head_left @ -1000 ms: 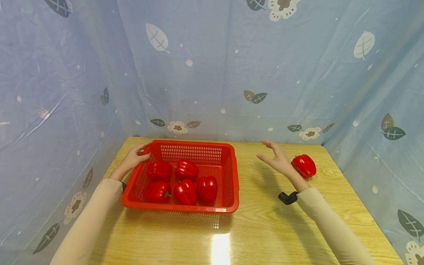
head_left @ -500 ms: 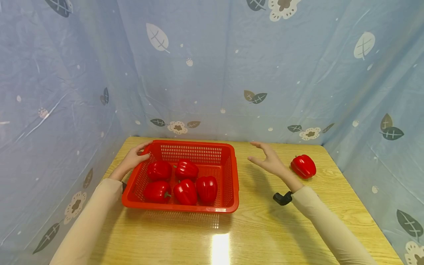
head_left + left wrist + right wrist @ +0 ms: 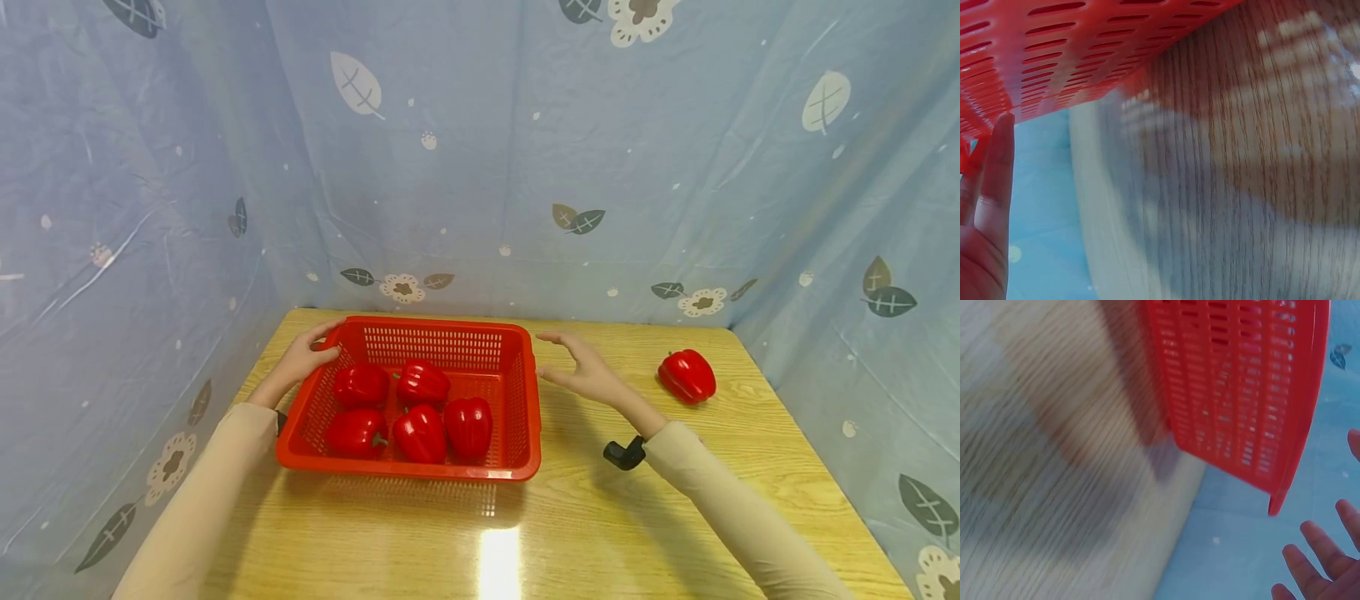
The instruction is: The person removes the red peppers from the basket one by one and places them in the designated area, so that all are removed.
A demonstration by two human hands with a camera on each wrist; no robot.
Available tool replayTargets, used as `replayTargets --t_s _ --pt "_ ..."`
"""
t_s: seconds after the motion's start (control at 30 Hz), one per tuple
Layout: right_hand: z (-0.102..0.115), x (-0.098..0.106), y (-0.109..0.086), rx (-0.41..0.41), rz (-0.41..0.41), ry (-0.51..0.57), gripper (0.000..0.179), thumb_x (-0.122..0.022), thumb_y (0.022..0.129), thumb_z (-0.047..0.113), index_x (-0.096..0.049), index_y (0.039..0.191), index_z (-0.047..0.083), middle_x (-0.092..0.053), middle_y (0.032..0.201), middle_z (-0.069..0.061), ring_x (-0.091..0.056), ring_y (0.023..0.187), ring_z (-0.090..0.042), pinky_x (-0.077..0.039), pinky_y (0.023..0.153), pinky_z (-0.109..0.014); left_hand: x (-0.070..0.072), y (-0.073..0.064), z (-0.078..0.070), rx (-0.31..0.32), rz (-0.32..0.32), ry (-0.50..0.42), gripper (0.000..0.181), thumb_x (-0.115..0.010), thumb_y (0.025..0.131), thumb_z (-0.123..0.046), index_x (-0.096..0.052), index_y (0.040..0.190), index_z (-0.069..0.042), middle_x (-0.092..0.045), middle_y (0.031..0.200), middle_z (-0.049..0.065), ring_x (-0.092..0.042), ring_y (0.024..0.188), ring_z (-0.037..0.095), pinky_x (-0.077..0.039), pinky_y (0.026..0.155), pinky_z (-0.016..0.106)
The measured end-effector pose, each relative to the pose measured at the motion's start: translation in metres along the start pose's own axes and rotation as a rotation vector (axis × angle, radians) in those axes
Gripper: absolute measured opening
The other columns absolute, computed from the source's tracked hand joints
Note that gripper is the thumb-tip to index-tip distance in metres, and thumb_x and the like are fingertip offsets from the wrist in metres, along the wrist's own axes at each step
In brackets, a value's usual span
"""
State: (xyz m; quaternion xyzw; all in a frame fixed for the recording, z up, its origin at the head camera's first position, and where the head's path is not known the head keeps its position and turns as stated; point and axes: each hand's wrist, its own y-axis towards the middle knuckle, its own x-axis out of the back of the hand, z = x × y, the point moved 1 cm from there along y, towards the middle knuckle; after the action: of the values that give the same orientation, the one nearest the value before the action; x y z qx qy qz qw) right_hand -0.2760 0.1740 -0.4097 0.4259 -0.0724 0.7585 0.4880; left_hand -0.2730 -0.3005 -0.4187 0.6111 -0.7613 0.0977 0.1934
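A red plastic basket (image 3: 420, 473) with slotted walls stands on the table, and several red bell peppers (image 3: 420, 433) lie inside it. My left hand (image 3: 298, 360) grips its left rim, thumb over the edge; in the left wrist view the fingers (image 3: 997, 169) lie against the outer wall. Just right of the basket's right rim, my right hand (image 3: 588, 373) has its thumb and fingers spread and holds nothing. In the right wrist view its fingertips (image 3: 1316, 536) are apart from the basket wall (image 3: 1235, 394).
One more red bell pepper (image 3: 687, 377) lies on the wooden table (image 3: 600, 533) at the right, beyond my right forearm. A blue patterned curtain (image 3: 480, 167) surrounds the table at the back and both sides.
My right hand has moved left from near the lone bell pepper to beside the basket's right rim. The left hand, basket and bell peppers have stayed in place.
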Motion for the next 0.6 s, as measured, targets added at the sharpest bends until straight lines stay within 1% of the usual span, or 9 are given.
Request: replayTargets --t_s 0.1,0.17,0.33,0.4,0.5,0.6 --pt "0.003 -0.004 0.002 0.008 0.032 0.002 0.06 -0.069 0.084 0.03 -0.046 0.135 0.008 -0.049 0.135 -0.011 -0.042 0.125 -0.029 -0.034 0.102 -0.051 0.0 0.0 0.0 -0.001 -0.006 0.014 0.057 -0.051 0.09 0.002 -0.029 0.142 0.004 -0.035 0.138 0.033 -0.061 0.092 0.024 -0.054 0.064 0.026" --pt "0.004 -0.006 0.004 0.009 0.049 0.01 0.061 -0.068 0.084 0.033 -0.046 0.135 0.009 -0.049 0.135 -0.01 -0.042 0.125 -0.027 -0.033 0.103 -0.05 -0.001 0.0 -0.001 -0.001 -0.01 0.027 0.057 -0.051 0.09 0.001 -0.029 0.142 0.004 -0.034 0.139 0.032 -0.06 0.094 0.028 -0.053 0.064 0.025" --pt "0.01 -0.012 0.008 0.021 0.068 0.004 0.06 -0.068 0.084 0.034 -0.047 0.133 0.01 -0.049 0.135 -0.005 -0.042 0.125 -0.025 -0.033 0.104 -0.048 0.003 0.007 0.02 -0.007 -0.015 0.029 0.058 -0.052 0.092 -0.003 -0.029 0.144 -0.002 -0.033 0.141 0.029 -0.06 0.096 0.028 -0.054 0.064 0.027" --pt "0.012 -0.015 0.009 0.025 0.072 0.004 0.059 -0.069 0.083 0.034 -0.048 0.133 0.01 -0.049 0.134 -0.004 -0.043 0.125 -0.024 -0.033 0.104 -0.047 0.005 0.01 0.03 -0.006 -0.018 0.02 0.058 -0.053 0.092 -0.005 -0.029 0.145 -0.005 -0.033 0.142 0.028 -0.061 0.095 0.025 -0.055 0.064 0.029" --pt "0.016 -0.018 0.01 0.044 0.082 0.007 0.059 -0.069 0.083 0.034 -0.048 0.133 0.01 -0.05 0.134 -0.003 -0.042 0.126 -0.023 -0.033 0.104 -0.047 0.005 0.01 0.03 -0.005 -0.02 0.027 0.058 -0.053 0.092 -0.006 -0.029 0.146 -0.006 -0.034 0.142 0.027 -0.061 0.096 0.026 -0.055 0.064 0.029" --pt "0.019 -0.021 0.012 0.067 0.087 0.002 0.059 -0.069 0.082 0.036 -0.049 0.132 0.013 -0.05 0.133 -0.001 -0.042 0.126 -0.021 -0.033 0.105 -0.046 0.005 0.01 0.03 -0.005 -0.02 0.031 0.058 -0.053 0.092 -0.007 -0.029 0.145 -0.007 -0.034 0.142 0.027 -0.06 0.096 0.03 -0.055 0.064 0.028"
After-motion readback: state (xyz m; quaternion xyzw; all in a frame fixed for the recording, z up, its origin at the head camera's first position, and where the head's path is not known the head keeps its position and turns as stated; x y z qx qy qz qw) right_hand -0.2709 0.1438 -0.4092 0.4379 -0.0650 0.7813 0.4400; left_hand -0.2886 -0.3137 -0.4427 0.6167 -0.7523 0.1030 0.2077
